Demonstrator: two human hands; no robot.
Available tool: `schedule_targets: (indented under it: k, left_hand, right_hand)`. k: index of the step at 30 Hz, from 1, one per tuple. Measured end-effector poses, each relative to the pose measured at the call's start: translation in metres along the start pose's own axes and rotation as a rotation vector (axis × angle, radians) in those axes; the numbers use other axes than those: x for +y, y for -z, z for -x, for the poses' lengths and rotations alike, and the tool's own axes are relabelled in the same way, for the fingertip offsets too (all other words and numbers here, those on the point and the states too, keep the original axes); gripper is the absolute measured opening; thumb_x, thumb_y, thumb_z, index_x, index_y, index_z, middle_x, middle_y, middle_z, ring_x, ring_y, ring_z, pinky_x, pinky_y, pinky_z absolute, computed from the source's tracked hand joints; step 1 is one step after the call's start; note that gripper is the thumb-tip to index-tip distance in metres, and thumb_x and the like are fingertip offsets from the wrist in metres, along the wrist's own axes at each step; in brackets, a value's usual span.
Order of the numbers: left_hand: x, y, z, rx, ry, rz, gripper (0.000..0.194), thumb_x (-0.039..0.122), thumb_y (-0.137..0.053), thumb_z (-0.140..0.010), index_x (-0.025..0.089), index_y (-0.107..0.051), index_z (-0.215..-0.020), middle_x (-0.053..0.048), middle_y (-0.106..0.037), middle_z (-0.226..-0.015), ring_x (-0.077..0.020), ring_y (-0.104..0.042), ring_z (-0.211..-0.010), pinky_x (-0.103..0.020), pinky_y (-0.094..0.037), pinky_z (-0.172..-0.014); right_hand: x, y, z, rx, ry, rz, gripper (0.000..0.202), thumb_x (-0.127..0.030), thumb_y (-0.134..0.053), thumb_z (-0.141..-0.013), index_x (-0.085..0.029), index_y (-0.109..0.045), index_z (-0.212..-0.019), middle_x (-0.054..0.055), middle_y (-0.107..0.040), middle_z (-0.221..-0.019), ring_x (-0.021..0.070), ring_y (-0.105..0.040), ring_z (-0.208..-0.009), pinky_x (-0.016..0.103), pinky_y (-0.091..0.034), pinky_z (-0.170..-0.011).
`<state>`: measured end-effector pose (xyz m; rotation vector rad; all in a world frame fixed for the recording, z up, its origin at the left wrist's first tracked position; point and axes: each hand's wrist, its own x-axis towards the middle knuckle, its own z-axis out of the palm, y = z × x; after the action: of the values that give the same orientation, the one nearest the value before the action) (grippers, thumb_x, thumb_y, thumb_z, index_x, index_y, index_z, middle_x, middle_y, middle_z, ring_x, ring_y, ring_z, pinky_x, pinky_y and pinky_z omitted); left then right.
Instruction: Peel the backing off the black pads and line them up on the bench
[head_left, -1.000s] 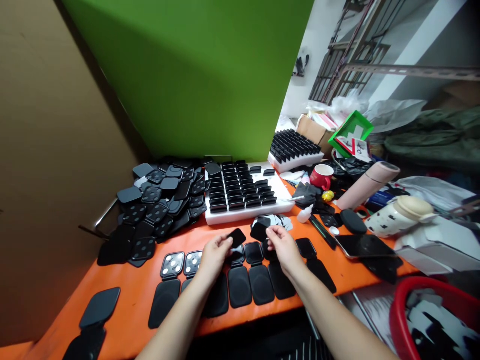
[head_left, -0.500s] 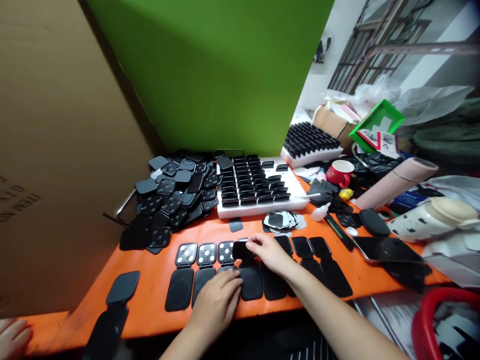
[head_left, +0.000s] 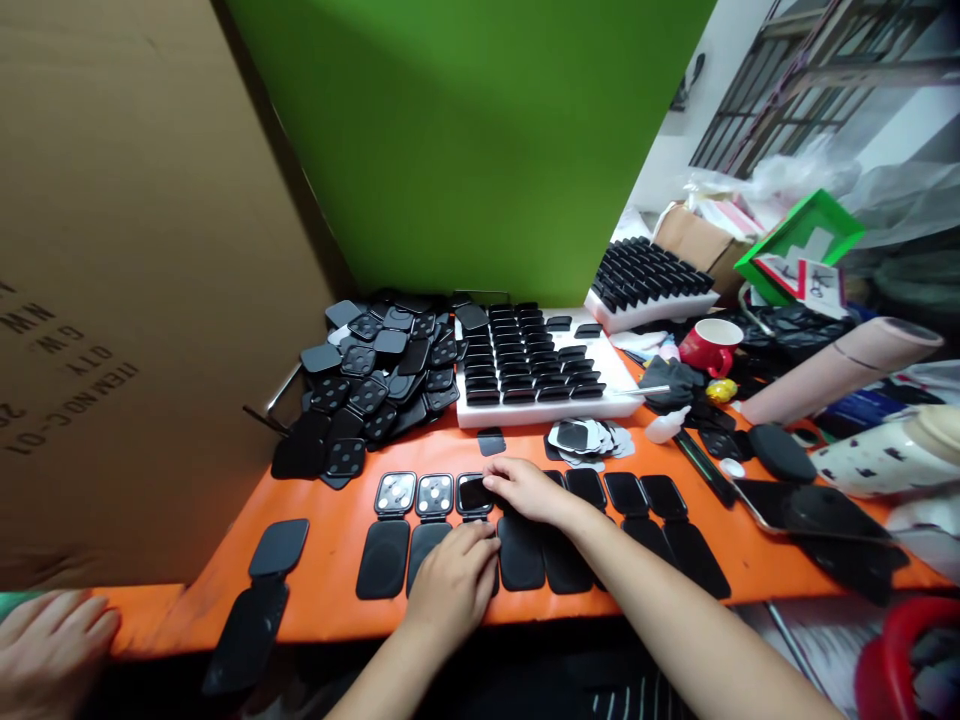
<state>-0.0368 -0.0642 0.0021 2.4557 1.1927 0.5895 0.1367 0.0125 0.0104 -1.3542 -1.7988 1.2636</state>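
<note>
While our right hand (head_left: 521, 490) bunched its thumb and fingers at the edge of a glossy black square (head_left: 471, 494), our left hand (head_left: 456, 575) lay palm down, fingers side by side and loosely bent, over the same case's lower flap. We could not tell whether the right hand pinched the square or only pressed it. The square lay in the upper panel of the 3rd folding case from the left in our row; the 2 cases left of it showed pale round dots.

Behind, a white foam tray (head_left: 525, 412) held rows of upright black cases, and a 2nd foam tray (head_left: 652, 316) beyond it was packed likewise. A green plastic tray (head_left: 825, 213), tilted, held papers. Beside our foam tray, we saw a heap of rounded, dotted cases (head_left: 367, 390). Thin stickers (head_left: 589, 438) lay piled on the smooth orange tabletop (head_left: 330, 570), near a shiny red mug (head_left: 711, 346).
</note>
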Motion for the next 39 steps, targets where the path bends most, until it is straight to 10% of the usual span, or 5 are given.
schedule_targets:
  k: [39]
  left_hand:
    - [0.001, 0.001, -0.002, 0.007, 0.005, 0.008, 0.021, 0.017, -0.045, -0.082, 0.023, -0.061, -0.096, -0.007, -0.062, -0.104, -0.0203, -0.058, -0.094, -0.033, -0.051, -0.078]
  right_hand:
    - [0.004, -0.003, -0.003, -0.007, 0.008, 0.079, 0.013, -0.026, -0.048, -0.081, -0.018, -0.056, -0.074, 0.0, -0.057, -0.072, 0.0132, -0.051, -0.065, 0.023, -0.039, -0.061]
